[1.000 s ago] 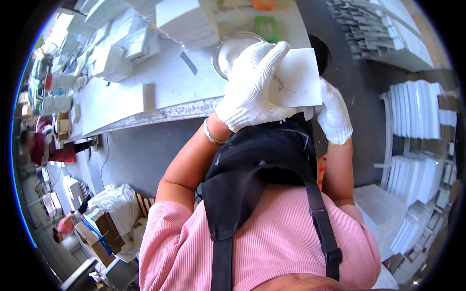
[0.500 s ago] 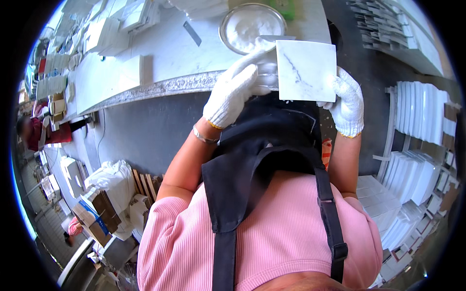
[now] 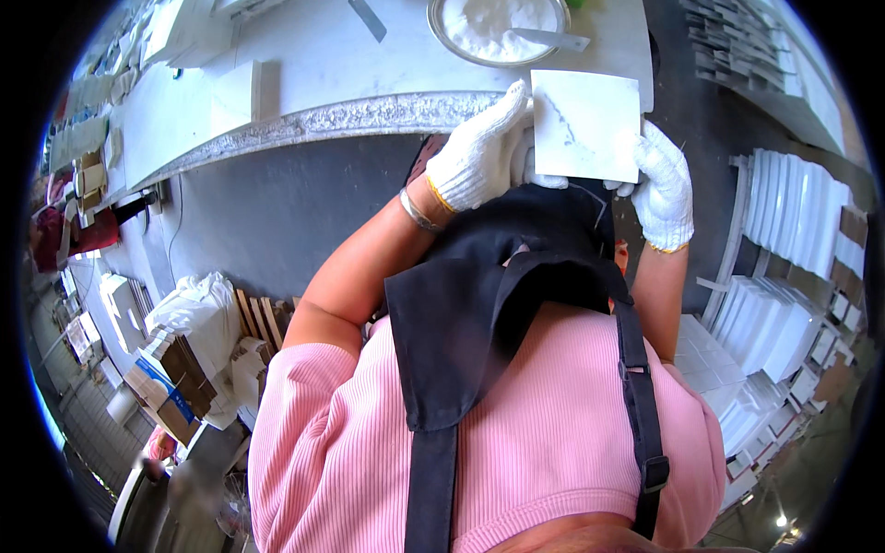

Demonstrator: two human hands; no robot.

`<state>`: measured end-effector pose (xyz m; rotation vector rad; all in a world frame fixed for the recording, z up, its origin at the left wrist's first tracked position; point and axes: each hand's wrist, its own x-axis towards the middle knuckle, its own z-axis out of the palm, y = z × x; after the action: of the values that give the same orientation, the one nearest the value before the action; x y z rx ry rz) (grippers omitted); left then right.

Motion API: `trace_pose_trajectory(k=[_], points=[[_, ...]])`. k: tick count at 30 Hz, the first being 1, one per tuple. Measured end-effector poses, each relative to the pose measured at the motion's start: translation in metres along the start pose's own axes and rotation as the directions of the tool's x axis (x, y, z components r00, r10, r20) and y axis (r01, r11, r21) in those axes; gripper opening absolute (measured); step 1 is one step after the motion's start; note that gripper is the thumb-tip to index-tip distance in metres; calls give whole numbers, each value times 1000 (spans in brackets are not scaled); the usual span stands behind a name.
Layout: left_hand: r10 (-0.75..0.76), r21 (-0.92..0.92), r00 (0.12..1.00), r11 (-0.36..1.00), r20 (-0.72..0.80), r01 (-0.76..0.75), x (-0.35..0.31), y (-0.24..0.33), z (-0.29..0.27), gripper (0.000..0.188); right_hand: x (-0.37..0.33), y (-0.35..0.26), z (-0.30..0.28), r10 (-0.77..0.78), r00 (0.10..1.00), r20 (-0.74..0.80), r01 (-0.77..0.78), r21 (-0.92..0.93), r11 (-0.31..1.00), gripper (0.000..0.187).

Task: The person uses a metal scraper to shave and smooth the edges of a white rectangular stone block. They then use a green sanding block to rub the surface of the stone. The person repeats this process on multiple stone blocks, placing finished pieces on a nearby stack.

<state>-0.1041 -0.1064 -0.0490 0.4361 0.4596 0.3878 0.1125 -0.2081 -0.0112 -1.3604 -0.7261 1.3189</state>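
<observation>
A square white tile with grey veining (image 3: 586, 124) is held up in front of me, just off the table's near edge. My right hand (image 3: 662, 184), in a white knit glove, grips its right edge. My left hand (image 3: 484, 147), gloved the same way, is at the left edge, its thumb upright beside the tile and its fingers reaching under it. Beyond the tile stands a round metal bowl (image 3: 447, 46) of white powder or paste. A flat metal scraper (image 3: 550, 39) lies across the bowl's right side.
On the white table (image 3: 346, 74) lies another flat metal strip (image 3: 369, 18). A white block (image 3: 237, 97) and stacked white pieces stand farther left. Racks of white slabs (image 3: 797, 207) are on my right. Cardboard boxes (image 3: 171, 382) sit behind on the left.
My left hand has let go of the scraper, which now rests in the bowl. That hand has come to the tile's left edge. The view has shifted slightly.
</observation>
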Motion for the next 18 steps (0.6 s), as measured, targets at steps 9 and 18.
trace_pose_trajectory(k=[9,18], points=[[-42,28,999,999,-19,43,-12,10,8,32,-3,8,-7,16,1000,-27,-14,44,999,39],[14,139,999,990,48,-20,-11,0,5,22,12,-14,-7,-181,981,-65,168,-172,971,26]])
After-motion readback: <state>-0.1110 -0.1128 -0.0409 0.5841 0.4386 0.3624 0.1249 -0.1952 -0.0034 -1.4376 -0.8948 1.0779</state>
